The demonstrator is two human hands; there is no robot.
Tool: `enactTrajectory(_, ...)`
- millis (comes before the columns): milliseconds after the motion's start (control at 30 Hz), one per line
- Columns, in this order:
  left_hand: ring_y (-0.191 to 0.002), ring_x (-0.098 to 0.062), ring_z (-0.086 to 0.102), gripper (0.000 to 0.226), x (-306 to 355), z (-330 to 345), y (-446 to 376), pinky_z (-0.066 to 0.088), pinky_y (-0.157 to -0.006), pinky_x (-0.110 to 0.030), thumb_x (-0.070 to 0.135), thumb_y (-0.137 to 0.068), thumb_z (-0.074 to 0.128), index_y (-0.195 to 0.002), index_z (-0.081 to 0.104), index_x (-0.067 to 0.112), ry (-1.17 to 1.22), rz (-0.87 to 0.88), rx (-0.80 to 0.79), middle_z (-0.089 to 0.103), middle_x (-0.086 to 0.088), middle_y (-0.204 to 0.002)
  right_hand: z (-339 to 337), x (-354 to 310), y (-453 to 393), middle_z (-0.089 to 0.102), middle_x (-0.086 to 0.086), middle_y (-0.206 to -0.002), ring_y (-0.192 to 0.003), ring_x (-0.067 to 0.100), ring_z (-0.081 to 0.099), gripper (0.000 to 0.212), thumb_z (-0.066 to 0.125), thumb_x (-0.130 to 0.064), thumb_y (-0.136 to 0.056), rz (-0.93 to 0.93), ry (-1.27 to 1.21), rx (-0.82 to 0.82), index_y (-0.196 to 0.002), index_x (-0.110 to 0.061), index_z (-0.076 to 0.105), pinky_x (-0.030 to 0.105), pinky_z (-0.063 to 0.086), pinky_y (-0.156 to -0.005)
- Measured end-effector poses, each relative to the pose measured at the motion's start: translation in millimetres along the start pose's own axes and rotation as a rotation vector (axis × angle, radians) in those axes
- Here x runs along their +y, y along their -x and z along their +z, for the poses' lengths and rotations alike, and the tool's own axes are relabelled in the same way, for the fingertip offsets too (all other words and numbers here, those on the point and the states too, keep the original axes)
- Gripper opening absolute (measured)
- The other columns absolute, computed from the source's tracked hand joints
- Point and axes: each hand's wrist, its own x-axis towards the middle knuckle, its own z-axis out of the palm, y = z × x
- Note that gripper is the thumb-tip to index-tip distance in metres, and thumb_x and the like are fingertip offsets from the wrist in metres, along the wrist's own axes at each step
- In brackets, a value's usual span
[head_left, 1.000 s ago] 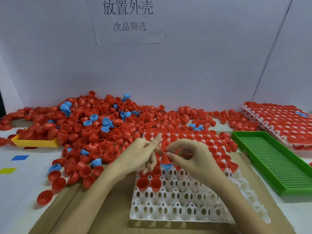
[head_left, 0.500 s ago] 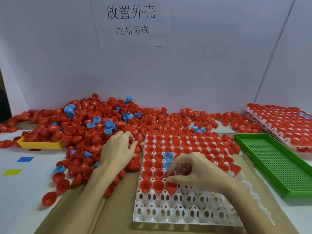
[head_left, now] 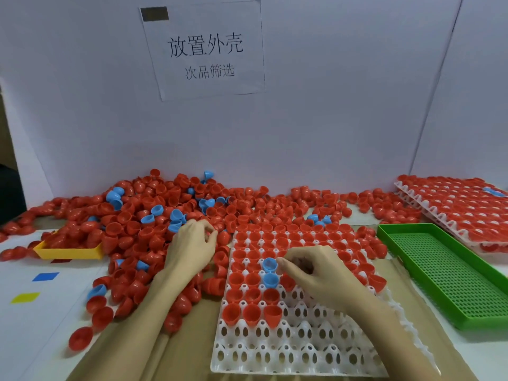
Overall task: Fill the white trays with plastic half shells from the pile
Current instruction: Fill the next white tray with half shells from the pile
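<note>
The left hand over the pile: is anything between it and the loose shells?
Nothing visible. The left hand rests directly on the pile of red half shells, beside the white tray, its fingers curled among the shells.

even, soft overhead light, faint shadows, slight softness overall, wide-angle bending at the edges.

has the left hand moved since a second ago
Yes. The left hand has gone from beside the right hand over the white tray, leftward off the tray and into the pile of shells, where its fingers curl among red shells.
</note>
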Motion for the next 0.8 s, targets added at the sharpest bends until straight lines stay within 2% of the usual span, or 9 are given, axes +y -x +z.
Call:
enactTrajectory(100,-0.112,-0.028,0.058,0.019,-1.2,5.3,-32.7,0.052,-0.086,-0.04,0.009,-0.102,0.055,-0.116,0.068,0.009,-0.157,0.028,0.037,0.06,-0.009,-0.119,-0.5,-0.3,-0.9,0.056,0.0,-0.058,-0.05,0.008,0.044,0.037,0.059,-0.038,-0.106,-0.012,0.013,0.004,-0.075,-0.019,0.067,0.021,0.039,-0.053)
enactTrajectory(167,-0.118,-0.03,0.053,0.028,-8.1,4.3,-55.3,0.05,-0.091,-0.041,-0.001,-0.098,0.052,-0.118,0.068,0.008,-0.321,0.084,-0.066,0.061,-0.01,-0.124,-1.3,0.4,-0.5,0.054,-0.002,-0.057,-0.05,0.008,0.043,0.039,0.059,-0.036,-0.107,-0.014,0.009,0.012,-0.072,-0.021,0.063,0.021,0.039,-0.053)
enactTrajectory(233,-0.116,-0.029,0.057,0.029,-16.2,-0.4,-73.1,0.052,-0.094,-0.042,-0.004,-0.094,0.053,-0.109,0.074,0.009,-0.41,0.157,-0.207,0.062,-0.009,-0.126,-2.6,0.7,-0.7,0.054,0.001,-0.057,-0.05,0.008,0.042,0.041,0.058,-0.035,-0.107,-0.014,0.021,0.014,-0.07,-0.018,0.06,0.021,0.039,-0.053)
enactTrajectory(333,-0.11,-0.027,0.063,0.02,-19.6,-3.9,-90.8,0.055,-0.094,-0.044,-0.002,-0.091,0.06,-0.093,0.077,0.007,-0.392,0.174,-0.33,0.06,-0.006,-0.124,-5.3,1.6,-2.1,0.057,0.005,-0.06,-0.05,0.01,0.042,0.041,0.057,-0.037,-0.108,-0.016,0.041,0.017,-0.075,-0.013,0.066,0.024,0.039,-0.053)
enactTrajectory(433,-0.105,-0.025,0.063,0.013,-20.8,-2.3,-97.3,0.057,-0.092,-0.041,-0.002,-0.087,0.064,-0.092,0.074,0.005,-0.399,0.149,-0.423,0.058,-0.004,-0.12,-6.0,2.0,-1.9,0.059,0.004,-0.059,-0.049,0.01,0.043,0.041,0.056,-0.039,-0.108,-0.012,0.039,0.026,-0.085,-0.01,0.073,0.022,0.039,-0.052)
enactTrajectory(500,-0.103,-0.025,0.064,0.013,-24.9,-0.8,-97.3,0.058,-0.091,-0.043,0.0,-0.086,0.067,-0.096,0.074,0.002,-0.376,0.129,-0.448,0.059,-0.005,-0.118,-6.6,1.5,-0.6,0.06,0.004,-0.059,-0.049,0.009,0.044,0.039,0.056,-0.039,-0.108,-0.013,0.038,0.028,-0.085,-0.013,0.074,0.021,0.04,-0.052)
enactTrajectory(567,-0.1,-0.025,0.065,0.009,-28.3,-0.3,-95.6,0.058,-0.089,-0.042,0.003,-0.086,0.071,-0.093,0.076,-0.001,-0.338,0.121,-0.408,0.061,-0.005,-0.113,-7.6,2.1,-0.6,0.061,0.007,-0.06,-0.048,0.009,0.045,0.039,0.055,-0.039,-0.108,-0.008,0.042,0.032,-0.085,-0.014,0.074,0.022,0.041,-0.052)
enactTrajectory(667,-0.096,-0.019,0.067,0.01,-33.6,-2.6,-86.1,0.055,-0.082,-0.031,0.011,-0.087,0.081,-0.082,0.08,0.002,-0.282,0.119,-0.271,0.066,-0.004,-0.104,-7.8,3.7,-1.0,0.063,0.005,-0.059,-0.048,0.009,0.047,0.037,0.056,-0.039,-0.108,0.002,0.044,0.043,-0.088,-0.016,0.077,0.021,0.042,-0.052)
enactTrajectory(800,-0.099,-0.023,0.064,0.008,-31.4,-8.8,-64.4,0.054,-0.086,-0.034,0.01,-0.095,0.072,-0.09,0.074,0.004,-0.158,0.177,-0.073,0.059,-0.005,-0.107,-10.3,5.1,0.2,0.065,-0.005,-0.06,-0.048,0.005,0.051,0.032,0.058,-0.039,-0.106,0.026,0.011,0.078,-0.092,-0.02,0.08,0.017,0.042,-0.052)
